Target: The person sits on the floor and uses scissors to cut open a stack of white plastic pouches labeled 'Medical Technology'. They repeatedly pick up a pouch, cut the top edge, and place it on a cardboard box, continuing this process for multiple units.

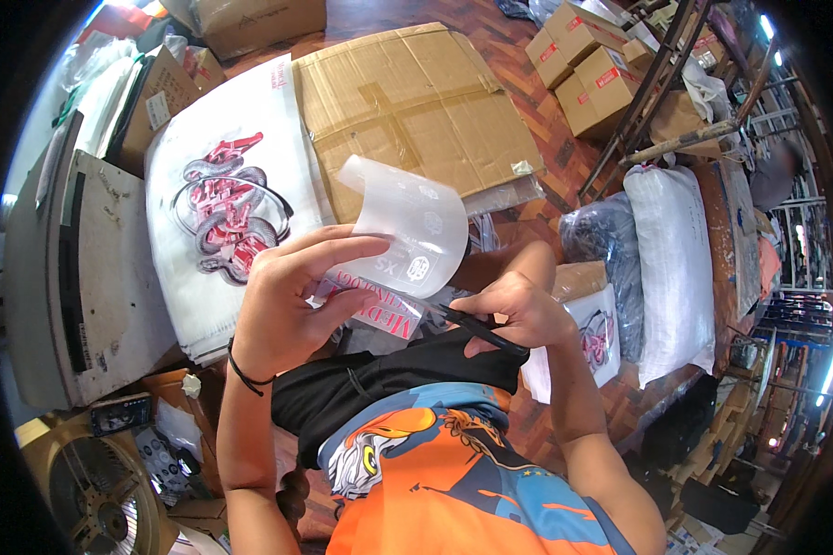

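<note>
A curled sheet of translucent, milky plastic film is held above the lap, its near left edge pinched between the thumb and index finger of the left hand; most of the sheet is left free beyond the fingertips, bowed upward into a half-roll. A pair of black-handled scissors is gripped by the right hand, its fingers curled about the handles, and the blades are pointed leftward along the sheet's lower edge. Beneath the blades a clear plastic strip with pinkish-red capital lettering is seen; whether it is joined to the sheet cannot be told.

Small white printed marks, a boxed emblem among them, are borne by the sheet. A large white sheet printed with a grey snake coiled around red lettering is laid out ahead, overlapped by a flat, creased brown cardboard panel crossed with tape. Red labels are carried by stacked brown cardboard boxes, near which a plump white woven sack is placed.
</note>
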`<state>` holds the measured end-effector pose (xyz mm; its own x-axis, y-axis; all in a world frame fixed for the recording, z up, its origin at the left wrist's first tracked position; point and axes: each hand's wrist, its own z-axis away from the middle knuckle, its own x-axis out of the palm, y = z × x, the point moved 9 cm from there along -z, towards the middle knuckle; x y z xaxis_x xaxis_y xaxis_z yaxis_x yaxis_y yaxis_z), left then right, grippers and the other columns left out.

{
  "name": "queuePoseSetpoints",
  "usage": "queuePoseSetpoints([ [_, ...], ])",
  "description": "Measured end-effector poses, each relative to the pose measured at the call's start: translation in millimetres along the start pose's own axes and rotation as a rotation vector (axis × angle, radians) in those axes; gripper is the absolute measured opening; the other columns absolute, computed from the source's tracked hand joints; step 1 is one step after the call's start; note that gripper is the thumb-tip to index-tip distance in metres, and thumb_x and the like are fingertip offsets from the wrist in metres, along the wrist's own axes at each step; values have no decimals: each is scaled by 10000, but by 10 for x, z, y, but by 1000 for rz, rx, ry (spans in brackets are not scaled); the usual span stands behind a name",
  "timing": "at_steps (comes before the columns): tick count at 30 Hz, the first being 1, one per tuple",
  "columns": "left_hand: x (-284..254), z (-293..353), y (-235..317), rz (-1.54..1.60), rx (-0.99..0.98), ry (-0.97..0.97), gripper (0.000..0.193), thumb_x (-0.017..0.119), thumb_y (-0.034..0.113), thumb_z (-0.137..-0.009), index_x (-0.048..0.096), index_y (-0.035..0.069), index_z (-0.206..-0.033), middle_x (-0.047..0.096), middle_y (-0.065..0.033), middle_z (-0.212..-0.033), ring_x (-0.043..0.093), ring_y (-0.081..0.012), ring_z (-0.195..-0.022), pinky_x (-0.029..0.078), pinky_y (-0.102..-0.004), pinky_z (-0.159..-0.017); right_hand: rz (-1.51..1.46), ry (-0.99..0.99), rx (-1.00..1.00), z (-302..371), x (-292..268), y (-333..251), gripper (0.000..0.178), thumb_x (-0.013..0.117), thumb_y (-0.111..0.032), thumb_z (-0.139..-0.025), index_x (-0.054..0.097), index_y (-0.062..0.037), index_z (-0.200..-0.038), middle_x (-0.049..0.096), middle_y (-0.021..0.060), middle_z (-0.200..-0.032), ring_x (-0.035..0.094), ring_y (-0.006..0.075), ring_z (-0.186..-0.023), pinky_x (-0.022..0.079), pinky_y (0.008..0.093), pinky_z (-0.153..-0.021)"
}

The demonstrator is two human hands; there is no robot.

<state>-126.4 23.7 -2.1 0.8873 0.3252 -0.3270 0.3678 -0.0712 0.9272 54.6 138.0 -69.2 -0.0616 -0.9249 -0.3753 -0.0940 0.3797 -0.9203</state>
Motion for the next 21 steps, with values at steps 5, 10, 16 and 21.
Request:
queuePoseSetpoints([
  [5, 6, 6, 32, -6, -27, -13, 481, 757, -110, -705, 725, 2, -1172, 728, -130, -1188, 703, -155, -1013, 546, -235, -792, 54, -9, 7, -3, -21, -72, 460, 895, -180, -764, 720, 42, -1126, 681, 157, -706, 671, 226, -572, 483, 314, -546],
  [10, 83, 13, 17, 47, 37, -10, 496, 775, -98, -700, 725, 9, -1182, 731, -122, -1178, 702, -145, -995, 543, -228, -765, 91, -17, -22, 8, -39, -82, 464, 901, -178, -763, 723, 39, -1132, 697, 145, -713, 682, 198, -576, 486, 302, -536],
  [16, 128, 25, 41, 31, 47, 27, 497, 808, -61, -695, 732, 17, -1180, 731, -124, -1176, 681, -104, -911, 514, -210, -701, 39, 56, -95, -19, -16, -108, 470, 909, -175, -754, 724, 45, -1126, 690, 139, -697, 670, 182, -560, 474, 300, -517],
  [21, 128, 27, 60, -20, 12, -8, 491, 807, -57, -693, 739, 31, -1171, 735, -116, -1170, 606, -69, -778, 462, -198, -626, 90, 35, -79, -6, -14, -98, 466, 906, -172, -757, 724, 47, -1125, 691, 144, -697, 669, 186, -557, 471, 297, -517],
])
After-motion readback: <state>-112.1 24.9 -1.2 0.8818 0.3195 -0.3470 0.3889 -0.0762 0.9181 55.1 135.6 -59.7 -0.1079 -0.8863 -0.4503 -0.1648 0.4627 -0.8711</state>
